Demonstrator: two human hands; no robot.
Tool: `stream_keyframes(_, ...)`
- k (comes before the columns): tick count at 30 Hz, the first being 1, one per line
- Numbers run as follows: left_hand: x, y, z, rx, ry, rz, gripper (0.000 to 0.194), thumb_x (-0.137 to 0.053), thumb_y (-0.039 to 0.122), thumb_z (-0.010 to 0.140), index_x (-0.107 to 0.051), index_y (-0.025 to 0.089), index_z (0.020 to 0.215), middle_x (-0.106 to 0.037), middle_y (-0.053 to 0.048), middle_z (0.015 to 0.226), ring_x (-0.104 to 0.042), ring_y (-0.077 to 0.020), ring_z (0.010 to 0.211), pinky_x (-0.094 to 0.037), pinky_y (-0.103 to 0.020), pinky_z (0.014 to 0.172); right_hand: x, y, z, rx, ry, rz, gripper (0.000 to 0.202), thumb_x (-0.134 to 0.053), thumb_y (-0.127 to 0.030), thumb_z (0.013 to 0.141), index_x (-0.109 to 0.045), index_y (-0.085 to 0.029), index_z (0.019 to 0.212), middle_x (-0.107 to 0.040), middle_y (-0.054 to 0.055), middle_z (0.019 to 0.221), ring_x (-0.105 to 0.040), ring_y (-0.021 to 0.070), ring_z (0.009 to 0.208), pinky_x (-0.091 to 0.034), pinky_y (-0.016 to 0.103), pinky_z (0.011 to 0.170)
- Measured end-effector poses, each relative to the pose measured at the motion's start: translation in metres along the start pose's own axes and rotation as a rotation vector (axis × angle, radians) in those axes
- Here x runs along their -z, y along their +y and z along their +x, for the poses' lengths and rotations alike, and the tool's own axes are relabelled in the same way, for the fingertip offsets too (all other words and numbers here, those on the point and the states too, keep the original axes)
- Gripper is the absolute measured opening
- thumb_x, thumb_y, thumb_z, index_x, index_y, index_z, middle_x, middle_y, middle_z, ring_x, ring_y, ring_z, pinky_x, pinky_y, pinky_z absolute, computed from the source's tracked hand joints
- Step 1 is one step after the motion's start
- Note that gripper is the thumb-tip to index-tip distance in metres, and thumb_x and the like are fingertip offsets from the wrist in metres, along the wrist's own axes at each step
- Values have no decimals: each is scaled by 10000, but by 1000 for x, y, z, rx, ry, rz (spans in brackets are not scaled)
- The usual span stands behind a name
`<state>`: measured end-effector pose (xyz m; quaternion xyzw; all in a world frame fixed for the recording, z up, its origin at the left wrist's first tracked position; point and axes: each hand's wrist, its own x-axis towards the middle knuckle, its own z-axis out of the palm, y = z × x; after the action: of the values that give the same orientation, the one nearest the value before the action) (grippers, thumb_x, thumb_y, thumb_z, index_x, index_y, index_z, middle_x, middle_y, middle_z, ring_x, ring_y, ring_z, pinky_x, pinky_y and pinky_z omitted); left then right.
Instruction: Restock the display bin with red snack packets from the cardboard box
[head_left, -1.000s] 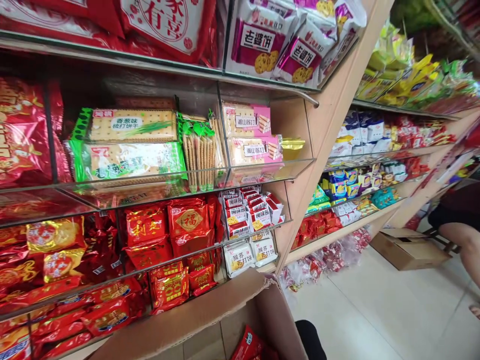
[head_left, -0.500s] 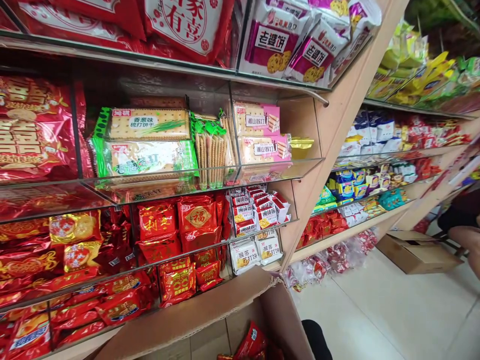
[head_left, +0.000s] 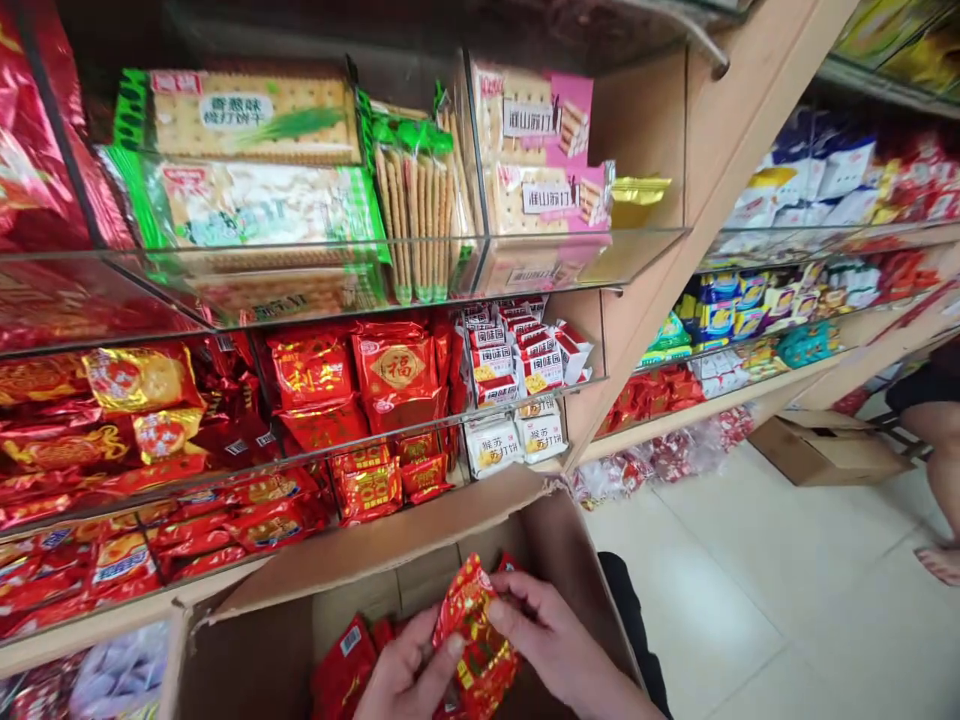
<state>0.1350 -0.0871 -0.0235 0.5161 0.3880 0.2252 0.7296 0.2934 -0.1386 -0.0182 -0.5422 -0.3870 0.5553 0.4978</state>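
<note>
Both of my hands are over an open cardboard box (head_left: 247, 640) at the bottom of the head view. Between them is a red and gold snack packet (head_left: 480, 640), tilted. My left hand (head_left: 409, 665) pinches its left side with the thumb on the front. My right hand (head_left: 536, 625) grips its upper right edge between thumb and fingers. Below lie more red packets (head_left: 346, 665) inside the box, one showing a white barcode label; my hands partly hide them.
Glass-fronted shelves hold green cracker packs (head_left: 255, 200), pink-and-cream cracker packs (head_left: 540, 150), red packets (head_left: 397, 375) and white packets (head_left: 517, 440). Another cardboard box (head_left: 832, 450) rests on the tiled floor (head_left: 720, 560) at right, near a seated person's leg (head_left: 937, 470). Bagged goods (head_left: 667, 450) lie under the right shelves.
The view has tilted down, so the shelves sit higher and more of the box shows. My hands have come into view, holding a red and gold packet.
</note>
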Motion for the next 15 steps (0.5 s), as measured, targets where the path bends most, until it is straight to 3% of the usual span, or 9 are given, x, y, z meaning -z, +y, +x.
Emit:
stream_keyframes(3, -13, 11, -1, 41, 99, -275, 407, -651, 429, 644, -597, 182, 963, -660, -75, 910, -607, -244, 825, -485, -347, 715, -3, -6, 0, 4, 64, 194, 375, -606, -423, 703, -569, -168, 976, -610, 52, 907, -549, 165, 835, -424, 269, 744)
stream_keyframes(6, -19, 19, -2, 91, 145, -401, 417, -672, 412, 627, -584, 160, 947, -668, -91, 857, -619, -246, 803, -487, -346, 691, -3, -7, 2, -2, 83, 263, 335, -631, -389, 691, -588, -162, 934, -617, 47, 859, -558, 163, 802, -432, 272, 722)
stream_keyframes(15, -19, 16, -5, 171, 207, -503, 391, -646, 459, 633, -568, 114, 801, -671, -126, 795, -629, -241, 753, -485, -333, 642, 4, -7, 3, 46, 71, 42, 317, -559, -385, 756, -604, -175, 989, -616, 43, 885, -552, 163, 799, -436, 260, 703)
